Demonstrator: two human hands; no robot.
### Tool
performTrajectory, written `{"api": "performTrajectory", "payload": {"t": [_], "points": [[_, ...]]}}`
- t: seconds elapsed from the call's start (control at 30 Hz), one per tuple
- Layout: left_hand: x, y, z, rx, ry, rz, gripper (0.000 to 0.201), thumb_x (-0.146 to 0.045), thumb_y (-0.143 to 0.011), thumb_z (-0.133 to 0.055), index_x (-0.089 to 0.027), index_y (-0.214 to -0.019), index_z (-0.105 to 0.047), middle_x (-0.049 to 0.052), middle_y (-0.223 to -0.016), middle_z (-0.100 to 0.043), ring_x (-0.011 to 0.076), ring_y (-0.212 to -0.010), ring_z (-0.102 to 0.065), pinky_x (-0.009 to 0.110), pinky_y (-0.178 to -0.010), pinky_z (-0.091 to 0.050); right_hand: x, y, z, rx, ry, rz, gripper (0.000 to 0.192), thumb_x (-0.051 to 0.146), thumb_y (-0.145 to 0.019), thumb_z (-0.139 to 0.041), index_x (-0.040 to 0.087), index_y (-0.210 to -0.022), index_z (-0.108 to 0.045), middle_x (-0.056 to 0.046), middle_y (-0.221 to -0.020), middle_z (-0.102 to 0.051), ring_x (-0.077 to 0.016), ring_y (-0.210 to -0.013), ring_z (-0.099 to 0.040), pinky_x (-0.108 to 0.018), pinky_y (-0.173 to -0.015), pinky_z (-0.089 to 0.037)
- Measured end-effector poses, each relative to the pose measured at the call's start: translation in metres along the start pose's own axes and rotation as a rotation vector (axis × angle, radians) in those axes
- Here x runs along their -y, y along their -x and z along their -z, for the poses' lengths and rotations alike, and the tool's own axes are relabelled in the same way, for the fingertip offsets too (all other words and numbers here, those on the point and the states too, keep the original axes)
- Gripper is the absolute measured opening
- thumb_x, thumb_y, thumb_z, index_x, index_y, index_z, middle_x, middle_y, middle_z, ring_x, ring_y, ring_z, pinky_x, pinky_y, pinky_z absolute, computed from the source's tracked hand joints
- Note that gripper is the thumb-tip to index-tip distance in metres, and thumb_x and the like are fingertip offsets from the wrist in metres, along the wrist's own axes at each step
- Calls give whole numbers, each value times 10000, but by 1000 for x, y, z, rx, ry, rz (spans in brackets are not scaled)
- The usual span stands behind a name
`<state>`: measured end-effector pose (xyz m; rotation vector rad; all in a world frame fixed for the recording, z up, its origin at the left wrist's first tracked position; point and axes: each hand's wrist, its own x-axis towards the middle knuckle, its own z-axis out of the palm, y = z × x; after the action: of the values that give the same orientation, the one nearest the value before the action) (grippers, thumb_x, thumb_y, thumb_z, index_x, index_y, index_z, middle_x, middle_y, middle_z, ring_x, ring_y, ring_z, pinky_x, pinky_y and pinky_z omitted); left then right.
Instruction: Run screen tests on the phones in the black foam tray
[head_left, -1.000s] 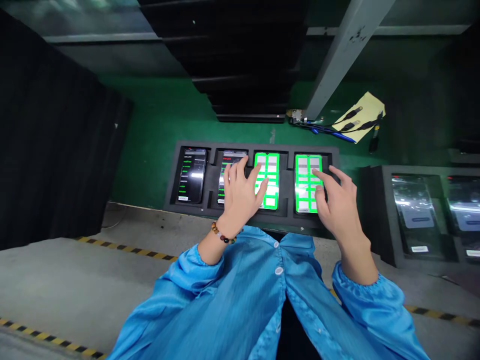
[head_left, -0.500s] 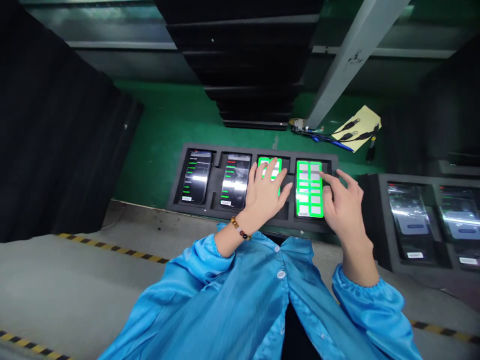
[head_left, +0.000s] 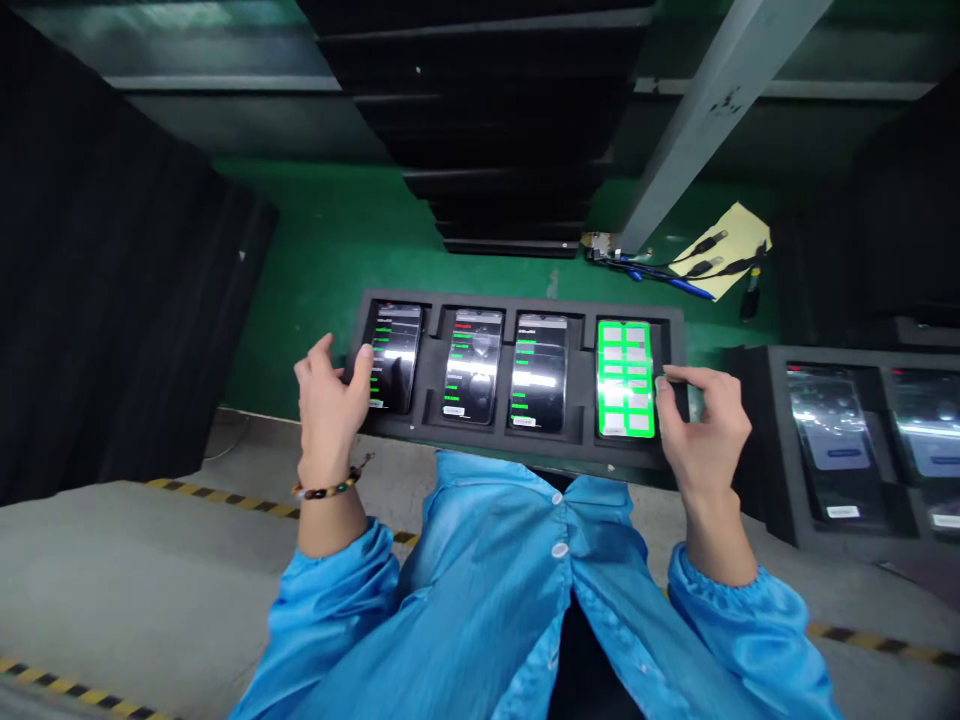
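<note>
A black foam tray (head_left: pixel 517 445) on the green mat holds a row of phones side by side. The rightmost phone (head_left: pixel 625 378) shows a bright green grid; the others show dark screens with green text lines. My left hand (head_left: pixel 330 400) is at the tray's left end, fingers spread, thumb against the left edge by the first phone (head_left: pixel 394 355). My right hand (head_left: pixel 705 425) is at the tray's right end, its fingertips touching the edge beside the green-screen phone. Neither hand holds anything. A bead bracelet sits on my left wrist.
A second foam tray (head_left: pixel 780 450) with more phones lies at the right. A stack of black trays (head_left: pixel 502 150) stands behind. A yellow paper with cables (head_left: pixel 724 250) and a grey post (head_left: pixel 705 120) are at the back right. A dark curtain (head_left: pixel 112 280) hangs left.
My left hand left the third phone and moved to the tray's left end. That phone's green grid changed to a dark text screen. My right hand slid off the fourth screen to the tray's right edge.
</note>
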<state>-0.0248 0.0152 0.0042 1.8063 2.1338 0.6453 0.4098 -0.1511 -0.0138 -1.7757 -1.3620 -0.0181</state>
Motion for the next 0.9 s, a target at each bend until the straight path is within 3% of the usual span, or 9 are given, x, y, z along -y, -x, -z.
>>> {"api": "performTrajectory", "payload": {"t": [0.13, 0.2, 0.33, 0.43, 0.67, 0.8, 0.9], "points": [[13, -2, -3, 37, -43, 22, 754, -705, -981, -651, -239, -1571, -597, 153, -1290, -726, 363, -1227, -692, 556, -1147, -533, -2, -4, 0, 13, -45, -54, 129, 253, -1024, -717, 230, -1132, -782, -76, -1092, -809, -247, -1035, -755, -459, -981, -611], [10, -5, -5, 35, -28, 36, 729, -700, -993, -631, -242, -1559, -607, 133, -1194, -740, 342, -1123, -717, 538, -1091, -564, -1, -9, -2, 29, -28, -54, 186, 261, -1046, -681, 232, -1196, -787, -88, -1170, -808, -261, -1143, -747, -478, -1058, -597], [10, -15, -8, 44, -36, -21, 703, -682, -1036, -540, -199, -1539, -629, 140, -1138, -694, 337, -1106, -685, 522, -1063, -565, -2, -23, -5, 253, 78, -59, 393, 280, -1103, -500, 245, -1426, -721, -129, -1411, -723, -319, -1495, -571, -574, -1236, -484], [14, -18, -10, 38, -62, -80, 701, -655, -1042, -529, -175, -1543, -627, 149, -1166, -652, 336, -1175, -641, 509, -1094, -544, -4, -25, -7, 368, 152, -75, 444, 292, -1106, -435, 248, -1467, -689, -140, -1444, -701, -346, -1545, -517, -636, -1257, -430], [24, -19, -18, 8, 57, -78, 777, -761, -1078, -410, -156, -1502, -650, 153, -1234, -699, 320, -1223, -646, 549, -1141, -528, -7, -26, -8, 237, 145, -82, 458, 326, -1122, -439, 214, -1515, -644, -140, -1514, -679, -320, -1567, -494, -580, -1267, -459], [21, -21, -21, -7, 200, -47, 746, -771, -1084, -425, -178, -1460, -677, 148, -1405, -708, 338, -1318, -661, 558, -1176, -509, -9, -34, -7, 94, 165, -12, 313, 348, -1102, -535, 210, -1312, -723, -128, -1330, -776, -309, -1361, -668, -568, -1209, -512], [19, -24, -24, -37, 359, -2, 681, -739, -1045, -557, -181, -1407, -701, 109, -1349, -738, 331, -1293, -689, 544, -1168, -518, -13, -36, -6, 5, 163, -19, 223, 352, -1082, -592, 216, -1143, -758, -115, -1163, -807, -284, -1154, -747, -527, -1087, -584]]}}
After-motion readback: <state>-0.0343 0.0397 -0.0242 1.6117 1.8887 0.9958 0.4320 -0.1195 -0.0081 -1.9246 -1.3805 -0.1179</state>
